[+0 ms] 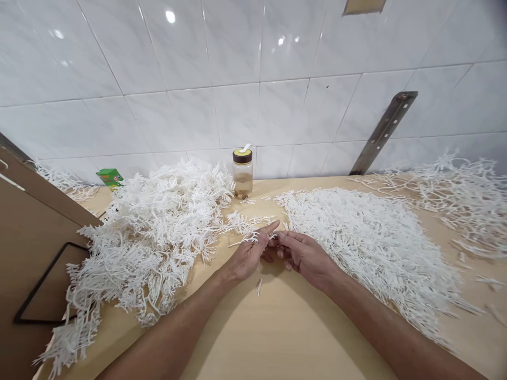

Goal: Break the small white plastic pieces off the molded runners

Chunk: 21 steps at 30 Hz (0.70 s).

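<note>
Over the middle of the wooden table, my two hands meet at the fingertips. My left hand (253, 253) is closed on a thin white branched strand (250, 237), whose forked ends stick out to the left above the thumb. My right hand (299, 254) pinches at the strand's other end, its fingertips close to the left ones; the exact grip there is hard to make out. A tall tangled heap of white branched strands (166, 221) lies left of my hands. To the right spreads a flatter pile of short white pieces (368, 248). One small loose piece (259, 287) lies below my hands.
A jar with a dark-rimmed yellow lid (243, 174) stands near the tiled wall (237, 116). A green box (110, 178) sits behind the left heap. Longer white strands (467, 200) lie far right, near a metal bracket (382, 134). A brown box (35, 253) borders the left.
</note>
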Motion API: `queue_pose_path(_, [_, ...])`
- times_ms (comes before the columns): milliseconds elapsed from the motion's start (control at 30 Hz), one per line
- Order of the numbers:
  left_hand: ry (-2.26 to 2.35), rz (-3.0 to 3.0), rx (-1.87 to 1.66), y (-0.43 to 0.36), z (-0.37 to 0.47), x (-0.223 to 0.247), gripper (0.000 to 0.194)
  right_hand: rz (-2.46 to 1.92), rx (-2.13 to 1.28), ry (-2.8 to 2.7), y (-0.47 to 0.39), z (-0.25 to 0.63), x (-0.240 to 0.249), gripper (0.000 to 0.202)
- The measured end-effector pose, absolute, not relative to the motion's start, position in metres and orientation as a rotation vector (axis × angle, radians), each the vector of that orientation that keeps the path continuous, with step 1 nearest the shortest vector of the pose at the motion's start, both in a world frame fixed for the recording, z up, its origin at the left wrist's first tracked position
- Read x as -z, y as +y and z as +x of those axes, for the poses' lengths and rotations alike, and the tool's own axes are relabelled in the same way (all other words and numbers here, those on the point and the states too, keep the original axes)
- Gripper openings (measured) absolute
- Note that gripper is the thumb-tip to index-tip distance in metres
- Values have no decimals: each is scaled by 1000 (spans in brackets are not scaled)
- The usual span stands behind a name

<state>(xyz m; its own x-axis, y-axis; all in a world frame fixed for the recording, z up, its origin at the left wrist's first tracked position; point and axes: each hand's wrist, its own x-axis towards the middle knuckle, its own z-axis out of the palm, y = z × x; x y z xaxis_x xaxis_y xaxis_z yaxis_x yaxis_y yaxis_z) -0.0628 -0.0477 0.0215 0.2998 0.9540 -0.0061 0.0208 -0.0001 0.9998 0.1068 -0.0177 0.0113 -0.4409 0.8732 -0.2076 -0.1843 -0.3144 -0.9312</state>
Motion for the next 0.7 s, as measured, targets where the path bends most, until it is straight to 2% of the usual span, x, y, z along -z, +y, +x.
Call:
queue_pose_path(200, [925, 1281, -914, -48, -63, -24, 69, -887, -1948, -1104, -20, 106, -15, 38])
queue_pose_path(367, [960, 1300, -935, -48, -62, -23, 68, -899, -1898, -1085, -20, 105, -14, 38])
queue_pose_path(533, [938, 1293, -964, -44, -62, -15, 66, -880, -1812, -1208, -19, 108, -12, 52])
queue_pose_path(700, [928, 1148, -1026, -41, -64, -14, 67, -802, -1880, -1259, -18, 111, -11, 43])
